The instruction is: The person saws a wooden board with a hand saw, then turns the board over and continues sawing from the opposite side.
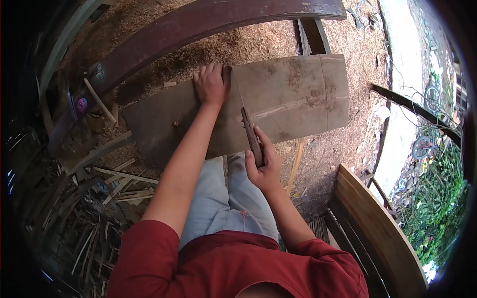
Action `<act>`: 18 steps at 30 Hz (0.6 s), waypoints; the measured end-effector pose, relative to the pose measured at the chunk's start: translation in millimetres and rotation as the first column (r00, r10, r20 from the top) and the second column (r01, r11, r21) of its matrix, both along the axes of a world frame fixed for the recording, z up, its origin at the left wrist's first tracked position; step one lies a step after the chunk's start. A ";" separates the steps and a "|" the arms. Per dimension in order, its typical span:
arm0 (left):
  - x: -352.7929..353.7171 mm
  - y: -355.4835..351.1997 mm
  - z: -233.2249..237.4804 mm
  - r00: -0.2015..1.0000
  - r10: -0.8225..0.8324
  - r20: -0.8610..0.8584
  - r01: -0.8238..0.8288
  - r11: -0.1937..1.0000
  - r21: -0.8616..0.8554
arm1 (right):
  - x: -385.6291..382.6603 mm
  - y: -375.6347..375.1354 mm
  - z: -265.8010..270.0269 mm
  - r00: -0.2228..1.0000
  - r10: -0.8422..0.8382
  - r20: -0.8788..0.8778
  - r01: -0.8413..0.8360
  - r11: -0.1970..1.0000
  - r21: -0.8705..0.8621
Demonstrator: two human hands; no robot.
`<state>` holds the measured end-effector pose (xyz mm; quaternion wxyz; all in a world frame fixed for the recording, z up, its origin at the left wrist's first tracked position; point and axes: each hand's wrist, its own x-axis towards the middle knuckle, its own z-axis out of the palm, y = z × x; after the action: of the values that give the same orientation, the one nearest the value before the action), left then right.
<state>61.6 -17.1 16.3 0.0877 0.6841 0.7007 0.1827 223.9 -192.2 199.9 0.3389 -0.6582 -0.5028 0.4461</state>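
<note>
A wide, weathered wooden board (pixel 293 109) lies crosswise in front of my legs. My left hand (pixel 212 85) grips its far edge, with the fingers bent over it. A dark patch beside that hand is hard to make out. My right hand (pixel 266 166) is closed around the dark wooden handle of a handsaw (pixel 252 138), above the board's near half. The blade shows only as a thin line, seen edge-on, pointing away from me past my left hand. Near the board's right end, a straight dark line crosses its face.
A dark red curved beam (pixel 213 22) spans the far side. Wood shavings (pixel 357 124) cover the ground. Scrap strips (pixel 131 186) lie at left. A brown bench-like wooden piece (pixel 372 218) stands at right, and a dark post (pixel 412 107) slants beyond it.
</note>
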 end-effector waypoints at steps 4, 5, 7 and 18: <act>-0.7 6.2 2.4 1.000 -0.020 -0.005 0.020 0.999 -0.026 | -6.0 6.4 3.0 0.999 -0.009 -0.048 0.006 0.998 -0.055; 0.6 6.5 1.9 1.000 -0.025 -0.002 0.025 0.999 -0.030 | -7.5 7.3 3.0 0.999 -0.015 -0.045 0.012 0.998 -0.059; 1.0 6.7 1.3 1.000 -0.007 -0.011 0.006 0.999 -0.035 | -11.1 8.9 1.8 0.998 0.003 -0.069 -0.005 1.000 -0.030; -0.5 6.3 -1.1 1.000 -0.024 -0.011 0.024 0.999 -0.047 | -6.9 9.4 9.9 0.985 -0.006 -0.174 -0.019 0.989 -0.144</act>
<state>61.1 -10.7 15.2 0.1018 0.6913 0.6971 0.1609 217.0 -182.8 209.8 0.3313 -0.6380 -0.4398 0.5384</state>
